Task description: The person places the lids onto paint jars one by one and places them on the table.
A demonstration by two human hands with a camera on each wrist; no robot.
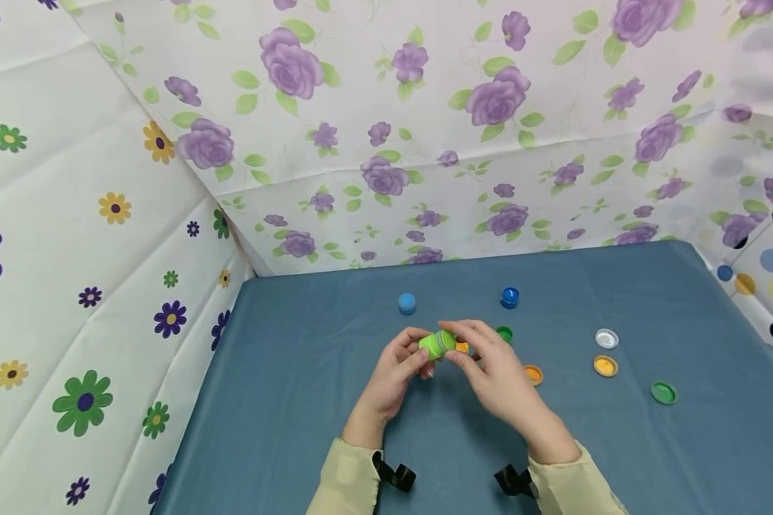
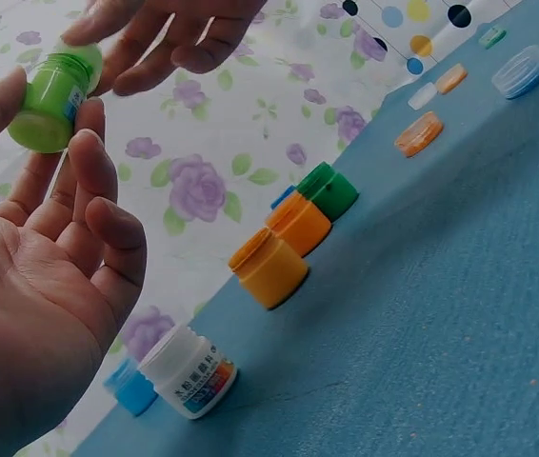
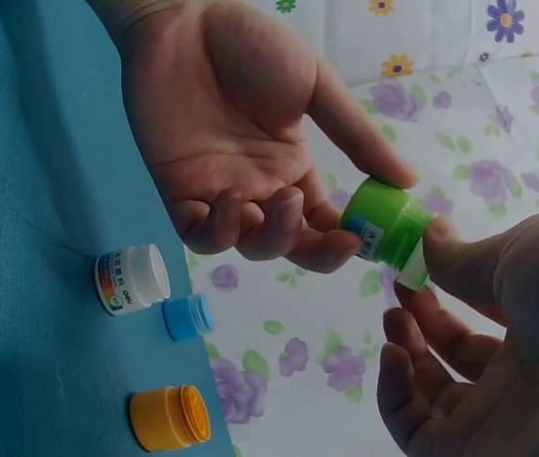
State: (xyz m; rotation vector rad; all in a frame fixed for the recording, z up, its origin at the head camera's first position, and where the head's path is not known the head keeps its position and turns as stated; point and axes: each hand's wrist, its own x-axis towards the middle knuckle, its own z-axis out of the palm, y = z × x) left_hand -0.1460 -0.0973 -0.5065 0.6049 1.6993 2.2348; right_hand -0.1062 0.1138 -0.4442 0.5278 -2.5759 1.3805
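Above the table, my left hand (image 1: 386, 383) holds a small light green paint jar (image 1: 431, 345) between thumb and fingers. My right hand (image 1: 499, 379) pinches the jar's pale green lid (image 3: 412, 268) from the other end. The jar is tilted, its lid end toward the right hand. In the left wrist view the green jar (image 2: 46, 119) carries a small label facing the right. Below the hands stand an open white paint jar (image 2: 189, 371) with a printed label and an open yellow-orange jar (image 2: 269, 271); the hands mostly hide these in the head view.
Blue-covered table (image 1: 283, 400). A light blue jar (image 1: 407, 304) and a dark blue jar (image 1: 509, 297) stand at the back. An orange jar (image 2: 300, 225) stands beside a dark green jar (image 2: 329, 192). To the right lie lids: white (image 1: 607, 338), yellow (image 1: 605, 366), green (image 1: 664, 392), orange (image 1: 533, 375).
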